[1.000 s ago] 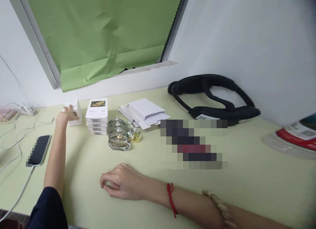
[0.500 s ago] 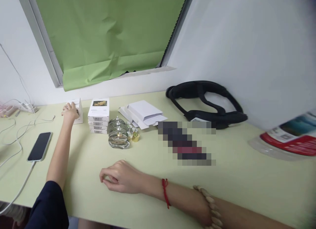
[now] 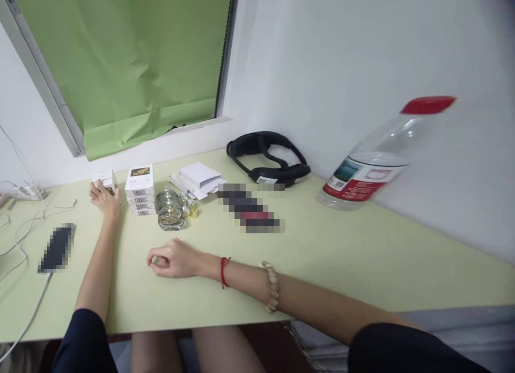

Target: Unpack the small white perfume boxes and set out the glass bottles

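At the far left of the table, my left hand [image 3: 105, 200] is closed about the near side of a small white box [image 3: 103, 176], its thumb to the right and its fingers to the left. The hand covers much of the box front. Right beside it stands a neat stack of white boxes [image 3: 140, 186] with barcodes on their ends. A row of clear glass perfume bottles [image 3: 171, 214] comes after the stack, with small yellowish caps [image 3: 193, 210] next to it. My right hand [image 3: 174, 259] rests on the table nearer to me, its fingers curled into a loop with nothing inside.
Opened white cartons [image 3: 201, 177] lie behind the bottles. Further right are a black headset-like frame [image 3: 277, 169], a pixelated dark object [image 3: 249, 207] and a large red-capped plastic bottle [image 3: 362, 174]. A pixelated phone [image 3: 57, 248] with its cable lies at left.
The view has swung to the right, bringing in the whole plastic bottle. My left hand has gone from the top of the white box to its near side. My right hand keeps its curled shape.
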A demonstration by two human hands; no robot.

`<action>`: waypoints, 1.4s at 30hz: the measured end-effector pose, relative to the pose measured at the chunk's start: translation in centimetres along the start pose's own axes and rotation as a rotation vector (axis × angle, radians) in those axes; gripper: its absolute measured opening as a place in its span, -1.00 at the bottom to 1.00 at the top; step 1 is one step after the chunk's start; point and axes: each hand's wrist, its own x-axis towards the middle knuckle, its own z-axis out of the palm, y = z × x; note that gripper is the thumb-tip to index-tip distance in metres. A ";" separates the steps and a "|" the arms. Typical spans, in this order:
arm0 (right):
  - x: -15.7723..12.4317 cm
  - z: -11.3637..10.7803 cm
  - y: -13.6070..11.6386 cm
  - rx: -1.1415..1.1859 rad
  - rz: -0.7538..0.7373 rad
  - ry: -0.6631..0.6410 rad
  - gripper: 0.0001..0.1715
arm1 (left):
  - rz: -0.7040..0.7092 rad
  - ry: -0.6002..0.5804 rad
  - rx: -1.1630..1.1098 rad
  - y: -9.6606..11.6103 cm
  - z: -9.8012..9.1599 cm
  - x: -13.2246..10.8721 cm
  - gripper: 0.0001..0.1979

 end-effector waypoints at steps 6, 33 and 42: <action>0.4 0.1 0.9 -0.062 -0.084 0.246 -0.84 | 0.096 0.129 -0.269 -3.2 0.1 -1.6 -0.13; 4.6 3.6 -1.3 -0.068 0.207 0.367 -0.38 | 0.404 0.014 -0.239 -3.2 -8.8 -13.2 -0.22; 3.4 1.7 -1.5 -0.019 0.283 0.444 -0.41 | 0.604 -0.260 -0.207 -2.3 -9.7 -13.0 -0.41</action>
